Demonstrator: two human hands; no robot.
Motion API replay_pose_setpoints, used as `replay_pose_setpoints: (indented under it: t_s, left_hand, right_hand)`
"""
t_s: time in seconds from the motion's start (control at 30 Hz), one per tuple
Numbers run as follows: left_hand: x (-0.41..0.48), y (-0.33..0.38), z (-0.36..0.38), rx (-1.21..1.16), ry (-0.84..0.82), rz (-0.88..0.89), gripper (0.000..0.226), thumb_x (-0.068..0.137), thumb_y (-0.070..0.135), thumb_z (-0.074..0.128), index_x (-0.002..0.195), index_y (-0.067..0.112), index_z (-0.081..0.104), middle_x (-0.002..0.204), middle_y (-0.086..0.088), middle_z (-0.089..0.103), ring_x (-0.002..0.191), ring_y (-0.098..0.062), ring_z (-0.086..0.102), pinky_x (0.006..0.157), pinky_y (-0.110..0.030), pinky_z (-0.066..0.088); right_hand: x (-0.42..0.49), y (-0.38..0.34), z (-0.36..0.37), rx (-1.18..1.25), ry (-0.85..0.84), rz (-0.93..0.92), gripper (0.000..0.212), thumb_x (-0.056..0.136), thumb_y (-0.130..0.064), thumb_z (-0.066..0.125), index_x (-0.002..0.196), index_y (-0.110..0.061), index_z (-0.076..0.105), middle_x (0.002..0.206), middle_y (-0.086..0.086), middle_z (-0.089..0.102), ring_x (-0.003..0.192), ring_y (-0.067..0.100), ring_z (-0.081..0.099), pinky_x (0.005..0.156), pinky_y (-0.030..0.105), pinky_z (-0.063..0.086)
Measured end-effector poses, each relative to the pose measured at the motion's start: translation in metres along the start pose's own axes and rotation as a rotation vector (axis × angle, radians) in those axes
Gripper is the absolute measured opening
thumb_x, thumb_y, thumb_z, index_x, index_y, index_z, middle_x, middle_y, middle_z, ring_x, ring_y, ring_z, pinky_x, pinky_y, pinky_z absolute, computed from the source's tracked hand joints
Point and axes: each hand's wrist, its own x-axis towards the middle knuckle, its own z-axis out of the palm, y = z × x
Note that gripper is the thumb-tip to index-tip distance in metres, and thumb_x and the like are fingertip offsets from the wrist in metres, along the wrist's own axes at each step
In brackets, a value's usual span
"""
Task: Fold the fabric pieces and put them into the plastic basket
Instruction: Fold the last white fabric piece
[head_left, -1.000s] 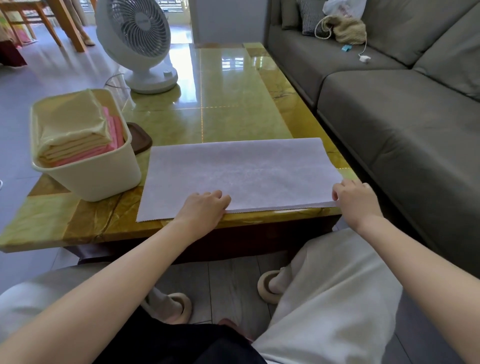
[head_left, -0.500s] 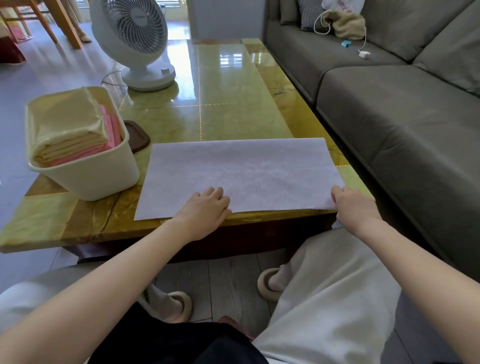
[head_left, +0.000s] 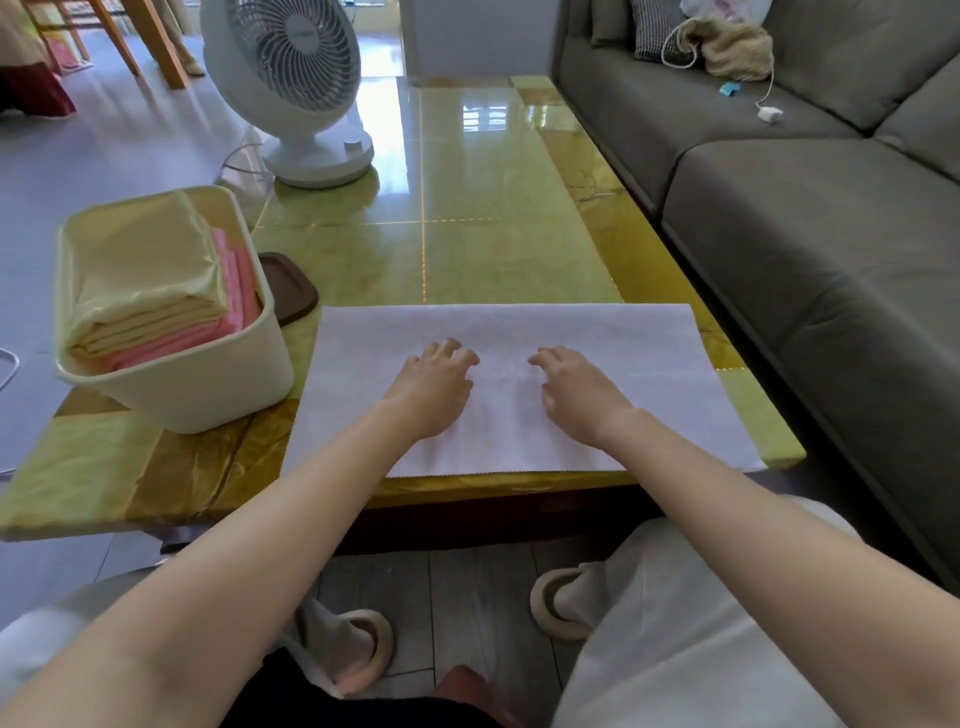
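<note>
A pale lilac fabric piece lies flat on the green marble table, folded to a wide rectangle along the near edge. My left hand and my right hand rest side by side on its middle, palms down, fingers loosely spread, holding nothing. The cream plastic basket stands on the table to the left of the fabric. Inside it sit folded fabric pieces: yellow ones on top and pink ones beneath and behind.
A white table fan stands at the table's far left. A dark brown lid lies behind the basket. A grey sofa runs along the right side. The table has a bare stretch beyond the fabric.
Both hands left the fabric's near edge and moved inward and forward onto its middle; the right hand travelled left from the near right corner. The fabric stays flat.
</note>
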Motion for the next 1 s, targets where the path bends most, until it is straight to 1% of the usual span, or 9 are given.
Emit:
replay_pose_setpoints:
  t_s: [0.13,0.27,0.4,0.5,0.57,0.67,0.83,0.93,1.0]
  left_hand:
    - [0.035,-0.007,0.002,0.022,-0.019,0.003,0.042,0.101,0.022,0.035,0.142,0.017,0.032,0.148,-0.01,0.025,0.134,-0.028,0.03,0.101,-0.041,0.036]
    - [0.06,-0.023,0.005,0.08,-0.063,0.014,0.042,0.1,0.021,0.032,0.143,0.019,0.031,0.148,-0.012,0.027,0.132,-0.031,0.032,0.103,-0.043,0.037]
    - [0.071,-0.049,0.005,0.017,-0.031,-0.111,0.034,0.1,0.014,0.033,0.132,0.014,0.041,0.136,-0.009,0.037,0.121,-0.029,0.045,0.084,-0.043,0.047]
    - [0.081,-0.06,0.002,-0.07,-0.002,-0.175,0.031,0.099,0.011,0.033,0.128,0.013,0.044,0.129,-0.011,0.039,0.104,-0.033,0.057,0.072,-0.038,0.042]
    - [0.089,-0.062,-0.002,-0.107,0.006,-0.188,0.031,0.099,0.014,0.039,0.13,0.013,0.044,0.129,-0.012,0.039,0.104,-0.035,0.057,0.074,-0.04,0.042]
    - [0.099,-0.063,-0.007,-0.166,-0.014,-0.224,0.038,0.097,0.014,0.046,0.134,0.014,0.042,0.13,-0.013,0.038,0.11,-0.035,0.054,0.082,-0.04,0.044]
    - [0.108,-0.066,-0.014,-0.252,-0.052,-0.218,0.027,0.091,0.011,0.053,0.118,0.01,0.052,0.123,-0.013,0.043,0.105,-0.032,0.055,0.087,-0.038,0.047]
    - [0.112,-0.066,-0.021,-0.259,-0.104,-0.218,0.038,0.087,0.009,0.058,0.124,0.013,0.05,0.125,-0.011,0.05,0.108,-0.03,0.055,0.084,-0.034,0.045]
    - [0.113,-0.066,-0.024,-0.23,-0.124,-0.237,0.034,0.085,0.009,0.06,0.118,0.014,0.057,0.123,-0.01,0.053,0.107,-0.029,0.056,0.078,-0.032,0.044]
  right_hand:
    - [0.038,-0.01,0.005,-0.016,-0.028,-0.042,0.046,0.096,-0.007,0.038,0.142,-0.009,0.035,0.148,0.008,0.035,0.137,0.024,0.032,0.113,0.034,0.028]
    - [0.067,0.003,0.007,-0.034,-0.123,-0.051,0.045,0.1,-0.016,0.034,0.145,-0.013,0.031,0.155,0.003,0.026,0.142,0.02,0.023,0.115,0.034,0.023]
    - [0.082,0.04,0.001,-0.115,-0.088,0.052,0.04,0.101,-0.019,0.031,0.14,-0.012,0.038,0.153,0.003,0.03,0.14,0.022,0.028,0.112,0.036,0.028]
    - [0.088,0.063,-0.009,-0.16,-0.043,0.163,0.034,0.1,-0.016,0.033,0.131,-0.01,0.047,0.141,0.008,0.045,0.128,0.028,0.038,0.101,0.041,0.04]
    - [0.094,0.07,-0.014,-0.181,-0.035,0.2,0.03,0.099,-0.011,0.035,0.125,-0.008,0.05,0.129,0.012,0.052,0.12,0.031,0.041,0.094,0.042,0.043]
    - [0.105,0.072,-0.019,-0.185,-0.046,0.22,0.03,0.096,-0.009,0.038,0.122,-0.007,0.053,0.125,0.014,0.051,0.116,0.033,0.044,0.092,0.041,0.043]
    - [0.115,0.073,-0.03,-0.212,-0.088,0.279,0.022,0.095,-0.018,0.048,0.115,-0.012,0.056,0.12,0.011,0.051,0.106,0.033,0.056,0.08,0.035,0.043]
    - [0.117,0.074,-0.037,-0.239,-0.115,0.313,0.023,0.094,-0.028,0.053,0.112,-0.014,0.059,0.121,0.01,0.053,0.108,0.031,0.056,0.077,0.032,0.041]
    - [0.118,0.074,-0.043,-0.253,-0.158,0.345,0.025,0.091,-0.032,0.057,0.11,-0.015,0.061,0.119,0.008,0.058,0.107,0.029,0.057,0.074,0.029,0.039]
